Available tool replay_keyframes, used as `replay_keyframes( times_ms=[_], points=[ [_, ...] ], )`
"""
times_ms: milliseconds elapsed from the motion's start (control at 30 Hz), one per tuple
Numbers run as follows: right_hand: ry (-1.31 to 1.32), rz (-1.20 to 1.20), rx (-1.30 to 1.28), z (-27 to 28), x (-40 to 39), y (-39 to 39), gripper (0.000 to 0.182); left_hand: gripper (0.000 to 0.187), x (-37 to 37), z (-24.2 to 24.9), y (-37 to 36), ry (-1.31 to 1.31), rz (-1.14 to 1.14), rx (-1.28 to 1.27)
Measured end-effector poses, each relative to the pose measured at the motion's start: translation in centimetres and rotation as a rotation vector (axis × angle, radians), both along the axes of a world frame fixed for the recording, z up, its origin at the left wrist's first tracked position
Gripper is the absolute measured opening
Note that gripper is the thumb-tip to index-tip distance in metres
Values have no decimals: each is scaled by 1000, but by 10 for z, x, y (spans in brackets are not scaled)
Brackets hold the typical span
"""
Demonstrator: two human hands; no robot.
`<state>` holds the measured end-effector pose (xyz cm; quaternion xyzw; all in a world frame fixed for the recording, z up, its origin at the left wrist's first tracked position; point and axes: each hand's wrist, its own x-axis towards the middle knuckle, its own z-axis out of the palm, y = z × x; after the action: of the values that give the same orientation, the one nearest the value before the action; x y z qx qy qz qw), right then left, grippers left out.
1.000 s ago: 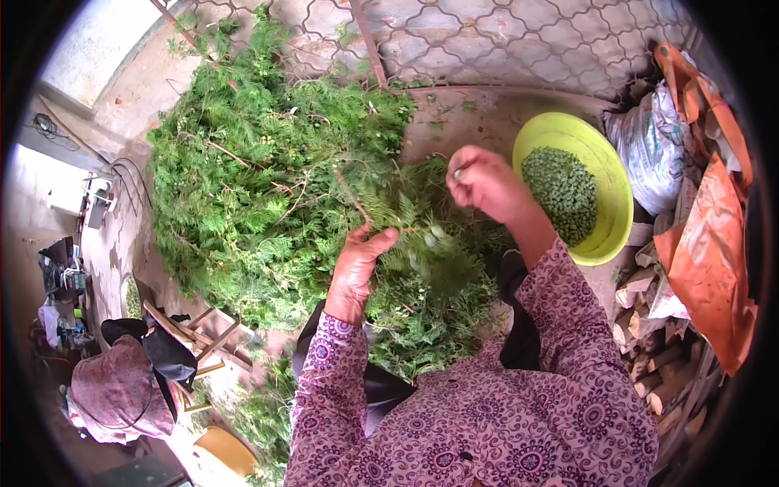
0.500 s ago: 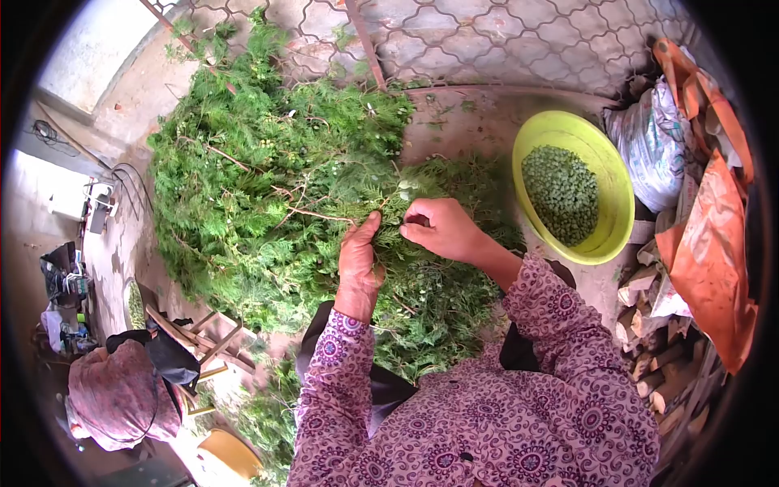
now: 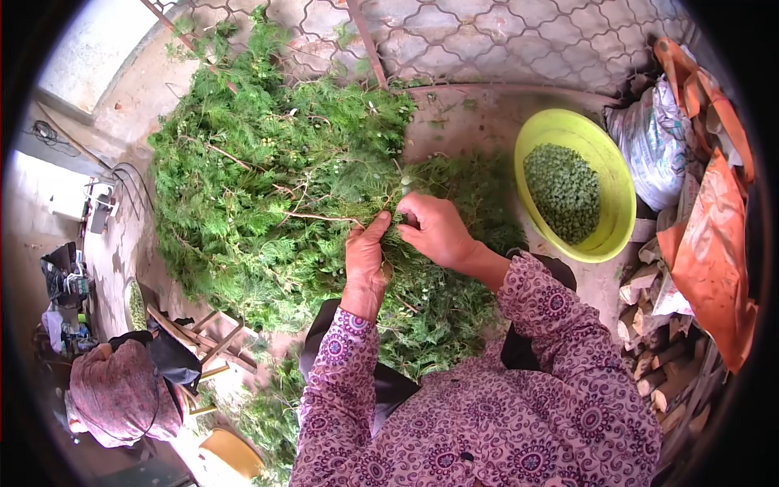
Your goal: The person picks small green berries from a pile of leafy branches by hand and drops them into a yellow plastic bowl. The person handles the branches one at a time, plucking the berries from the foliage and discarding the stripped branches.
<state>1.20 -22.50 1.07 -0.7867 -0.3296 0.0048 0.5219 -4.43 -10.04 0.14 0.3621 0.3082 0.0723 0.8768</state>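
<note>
My left hand (image 3: 367,258) is closed around a leafy evergreen branch (image 3: 323,217), whose bare brown stem points off to the left. Close beside it, my right hand (image 3: 438,231) has its thumb and forefinger bent together at the branch's green sprigs; what lies between those fingertips is too small to make out. Beneath both hands spreads a big heap of cut evergreen branches (image 3: 243,178). To the right stands a yellow-green basin (image 3: 620,213), holding many small round green cones (image 3: 561,193).
A wire mesh fence (image 3: 487,40) runs along the back. At right are a white woven sack (image 3: 649,150), an orange sheet (image 3: 706,260) and stacked firewood (image 3: 669,377). Another person (image 3: 122,394) sits at lower left by a wooden chair (image 3: 215,345) and a yellow basin (image 3: 231,454).
My left hand has shifted slightly right with the branch, closer to my right hand. The right hand has moved a little up and left at the sprigs.
</note>
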Motion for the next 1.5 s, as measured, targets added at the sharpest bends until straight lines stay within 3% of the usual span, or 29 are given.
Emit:
replay_keyframes(
  times_ms=[233,467,633,667,733,767,867,900,1000,1167,1233,1500],
  points=[
    [-277,-56,-95,-7,0,-2,17,22,1,-3,0,6,16,3],
    [-199,-36,-140,-3,0,-4,11,21,1,0,-7,-13,1,24],
    [318,266,28,-1,9,-9,9,13,0,-3,-8,27,35,153],
    [319,270,26,5,7,-11,9,13,1,-4,-4,28,39,152],
    [1018,554,154,19,2,-16,12,10,3,-6,7,19,97,97],
    [1082,623,305,21,3,-18,11,8,4,-6,9,26,137,143],
    [1274,462,500,39,8,-22,8,8,-1,-1,11,-29,91,120],
    [1251,488,550,34,13,-26,10,25,-2,-2,14,-18,76,119],
    [1212,418,619,17,24,-27,12,22,-1,1,12,-5,105,158],
    [879,112,331,4,26,-22,18,13,-4,14,0,-85,47,209],
    [579,-30,154,1,25,-17,28,17,-6,12,-2,-141,-34,153],
    [385,-6,65,1,22,-18,27,11,-11,14,0,-144,-68,243]
  ],
)
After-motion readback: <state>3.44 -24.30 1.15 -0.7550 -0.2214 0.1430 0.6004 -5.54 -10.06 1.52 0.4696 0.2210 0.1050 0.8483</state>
